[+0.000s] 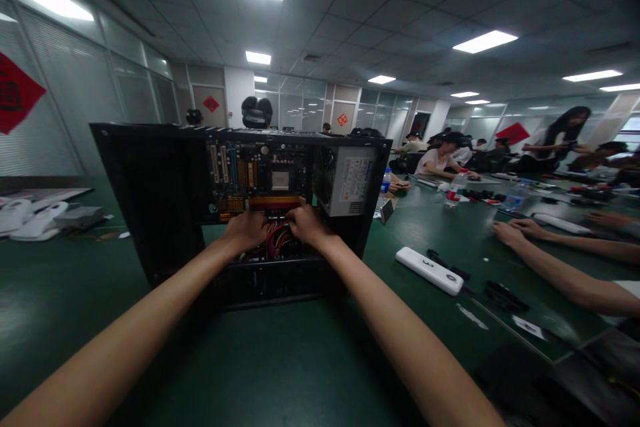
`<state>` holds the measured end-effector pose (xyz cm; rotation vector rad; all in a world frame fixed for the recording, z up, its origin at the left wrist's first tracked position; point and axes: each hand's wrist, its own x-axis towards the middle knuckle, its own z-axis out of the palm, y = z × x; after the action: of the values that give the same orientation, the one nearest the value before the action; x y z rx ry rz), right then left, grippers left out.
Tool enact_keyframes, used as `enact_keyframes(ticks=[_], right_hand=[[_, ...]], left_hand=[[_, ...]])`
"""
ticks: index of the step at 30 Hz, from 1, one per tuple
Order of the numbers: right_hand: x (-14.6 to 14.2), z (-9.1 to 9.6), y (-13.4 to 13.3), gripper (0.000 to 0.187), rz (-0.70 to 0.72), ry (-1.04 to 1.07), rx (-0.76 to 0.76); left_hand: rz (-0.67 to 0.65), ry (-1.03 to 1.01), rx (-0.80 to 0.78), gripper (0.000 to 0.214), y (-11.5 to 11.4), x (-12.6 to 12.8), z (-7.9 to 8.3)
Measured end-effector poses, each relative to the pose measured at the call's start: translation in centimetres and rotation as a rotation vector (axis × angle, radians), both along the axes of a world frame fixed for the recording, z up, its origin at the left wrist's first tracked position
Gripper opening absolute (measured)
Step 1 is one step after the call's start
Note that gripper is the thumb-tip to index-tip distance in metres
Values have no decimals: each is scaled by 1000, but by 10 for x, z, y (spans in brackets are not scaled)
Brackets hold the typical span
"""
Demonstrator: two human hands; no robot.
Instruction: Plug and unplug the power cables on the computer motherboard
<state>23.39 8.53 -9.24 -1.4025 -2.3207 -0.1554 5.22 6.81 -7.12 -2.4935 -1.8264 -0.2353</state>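
An open black computer case (150, 200) stands on the green table (280, 360) with its motherboard (260, 177) and grey power supply (347, 183) showing. Both my arms reach into it. My left hand (247, 230) is curled at the lower edge of the motherboard, beside a bundle of coloured wires (277, 240). My right hand (306, 223) is curled just right of that bundle, fingers down among the wires. What either hand grips is hidden by the knuckles.
A white oblong device (429, 270) and black tools (505, 295) lie right of the case. Another person's forearms (560, 267) rest on the table at right. More people sit along the far right. White items (30, 217) lie at the left; a water bottle (385, 185) stands behind.
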Motion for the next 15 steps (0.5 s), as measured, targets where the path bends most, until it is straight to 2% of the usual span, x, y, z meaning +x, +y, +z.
enact_keyframes(ticks=[9, 15], right_hand=[[1, 4, -4, 28, -20, 76, -15], [-5, 8, -16, 26, -64, -93, -19]], left_hand=[[15, 1, 17, 48, -2, 0, 1], [9, -5, 22, 47, -4, 0, 0]])
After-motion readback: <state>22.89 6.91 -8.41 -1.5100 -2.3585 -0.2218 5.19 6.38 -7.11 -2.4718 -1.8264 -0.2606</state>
